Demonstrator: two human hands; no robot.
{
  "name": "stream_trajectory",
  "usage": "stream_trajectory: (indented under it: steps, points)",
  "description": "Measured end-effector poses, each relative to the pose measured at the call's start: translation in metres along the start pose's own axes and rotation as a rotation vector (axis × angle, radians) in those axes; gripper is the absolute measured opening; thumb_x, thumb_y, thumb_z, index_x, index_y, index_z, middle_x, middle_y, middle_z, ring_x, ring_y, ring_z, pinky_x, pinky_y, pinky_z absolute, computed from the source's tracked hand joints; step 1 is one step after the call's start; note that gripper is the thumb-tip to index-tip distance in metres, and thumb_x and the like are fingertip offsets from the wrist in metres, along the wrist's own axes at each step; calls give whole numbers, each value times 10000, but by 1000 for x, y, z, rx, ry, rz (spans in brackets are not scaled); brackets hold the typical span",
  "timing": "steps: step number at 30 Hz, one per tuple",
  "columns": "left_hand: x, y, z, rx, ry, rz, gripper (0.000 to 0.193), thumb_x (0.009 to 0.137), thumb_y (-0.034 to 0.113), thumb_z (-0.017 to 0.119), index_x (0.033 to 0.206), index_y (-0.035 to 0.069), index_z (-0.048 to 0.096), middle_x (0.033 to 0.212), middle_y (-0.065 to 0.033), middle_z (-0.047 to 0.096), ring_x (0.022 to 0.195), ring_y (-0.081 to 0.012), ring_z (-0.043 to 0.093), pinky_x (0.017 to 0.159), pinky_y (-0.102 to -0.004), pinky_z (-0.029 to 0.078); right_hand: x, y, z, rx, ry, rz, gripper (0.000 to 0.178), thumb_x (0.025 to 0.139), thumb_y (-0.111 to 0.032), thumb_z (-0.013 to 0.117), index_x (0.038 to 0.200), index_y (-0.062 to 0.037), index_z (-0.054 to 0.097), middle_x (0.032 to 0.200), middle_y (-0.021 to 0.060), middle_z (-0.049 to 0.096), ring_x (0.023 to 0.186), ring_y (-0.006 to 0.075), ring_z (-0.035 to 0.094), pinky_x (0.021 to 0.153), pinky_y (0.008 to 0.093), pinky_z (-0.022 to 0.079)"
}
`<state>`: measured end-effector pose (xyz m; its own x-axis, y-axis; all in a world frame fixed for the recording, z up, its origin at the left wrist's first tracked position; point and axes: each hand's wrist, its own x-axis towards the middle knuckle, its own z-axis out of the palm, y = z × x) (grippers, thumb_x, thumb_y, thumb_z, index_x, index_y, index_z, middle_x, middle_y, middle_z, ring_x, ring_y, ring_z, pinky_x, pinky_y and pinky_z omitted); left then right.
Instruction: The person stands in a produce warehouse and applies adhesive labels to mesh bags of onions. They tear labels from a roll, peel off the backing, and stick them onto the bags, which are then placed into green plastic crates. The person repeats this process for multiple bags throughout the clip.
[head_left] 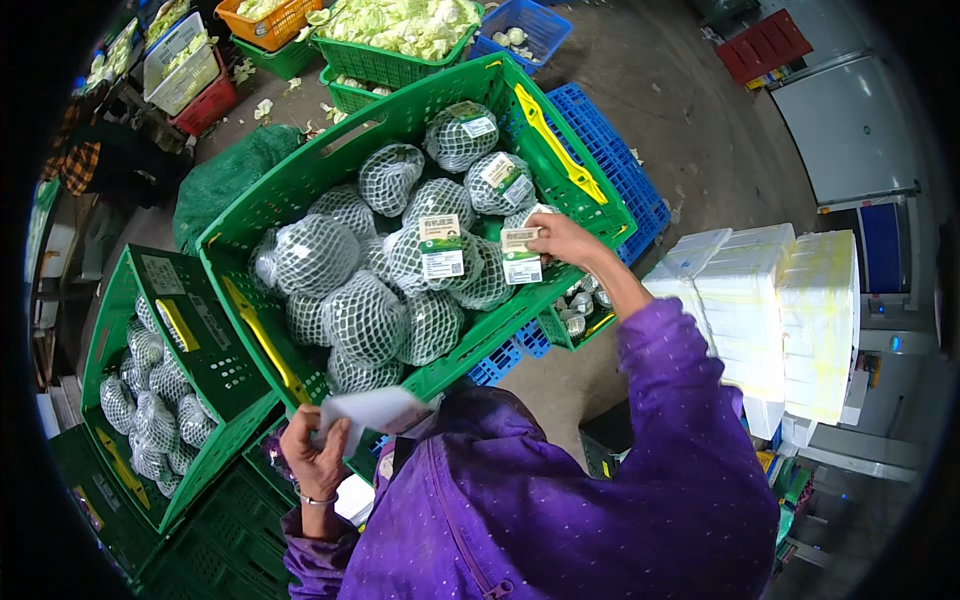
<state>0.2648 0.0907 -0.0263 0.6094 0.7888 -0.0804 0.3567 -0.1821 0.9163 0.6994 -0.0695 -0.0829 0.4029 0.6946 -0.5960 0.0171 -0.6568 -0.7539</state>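
A large green crate [283, 180] in front of me holds several round vegetables [365, 318] in white foam netting. Green-and-white labels sit on some of them, one label [441, 247] near the middle. At the crate's right side, my right hand [567, 242] is closed with fingertips on the edge of another label [521, 258], which lies over a netted vegetable. My left hand [315, 455] pinches a whitish sheet [375, 410] at the crate's near left corner. The sheet is partly blurred and its underside is hidden.
Another green crate [215, 375] of netted vegetables stands at left. White foam boxes [740, 310] are stacked at right. Blue crates [635, 185] lie beyond the main crate. Crates of leafy trimmings [400, 30] and a green net sack [225, 185] are at the back; a person [120, 160] is far left.
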Motion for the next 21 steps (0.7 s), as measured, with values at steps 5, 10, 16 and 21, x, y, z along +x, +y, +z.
stream_trajectory:
  steps: [5, 10, 16, 21]
  points:
    - [20, 35, -4, 305, -98, 366, 281, 576, -22, 644, 852, 29, 622, 768, -100, 619, 719, -251, 593, 631, -332, 453, 65, 52, 9, -137, -197, 30, 331, 756, -17, 653, 1050, 23, 506, 816, 113, 625, 670, 150, 601, 575, 279, 487]
    - [41, 59, 22, 323, -43, 610, 284, 596, -53, 623, 865, 27, 578, 742, -100, 600, 716, -245, 591, 640, -321, 454, 56, 29, 31, -705, -121, -38, 463, 690, -144, 714, 1035, 34, 462, 833, 193, 629, 723, 300, 633, 650, 397, 512]
    - [56, 59, 59, 287, -50, 395, 185, 641, -30, 629, 814, 36, 607, 682, -84, 583, 597, -235, 538, 547, -318, 412, -15, -57, 73, -51, -164, -391, 557, 783, -161, 675, 1260, 8, 441, 1083, 169, 591, 960, 242, 591, 813, 371, 490]
    - [77, 60, 98, 18, 77, 395, 207, 723, 85, 694, 781, 10, 509, 741, -91, 573, 686, -212, 539, 608, -283, 422, -67, -95, 123, 16, -323, -734, 351, 809, -100, 630, 1127, 15, 536, 988, 137, 552, 908, 238, 570, 785, 329, 444]
